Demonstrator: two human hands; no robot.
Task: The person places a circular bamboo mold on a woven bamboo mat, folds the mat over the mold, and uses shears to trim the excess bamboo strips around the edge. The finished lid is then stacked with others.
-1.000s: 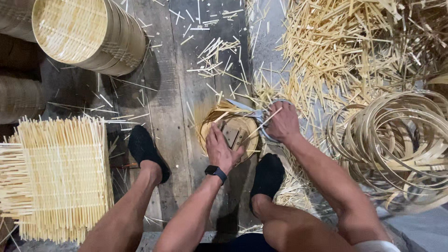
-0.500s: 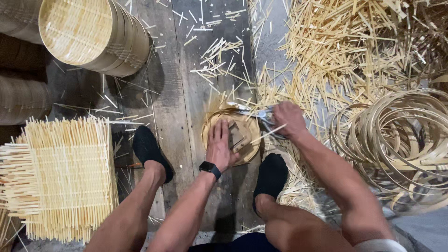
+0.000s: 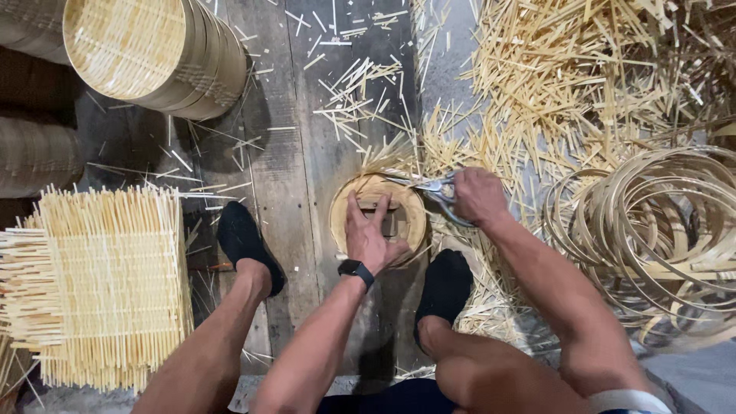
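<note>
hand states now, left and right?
Left hand: open, pressed flat on the round bamboo tray.
Right hand: closed on scissors at the tray's rim.

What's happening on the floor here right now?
A seated person presses the left hand flat on a small round woven bamboo piece between their feet. The right hand holds scissors at the piece's upper edge, where strip ends stick out. Loose bamboo strips and coiled hoops lie to the right, a square woven mat and stacked round baskets to the left.
</note>
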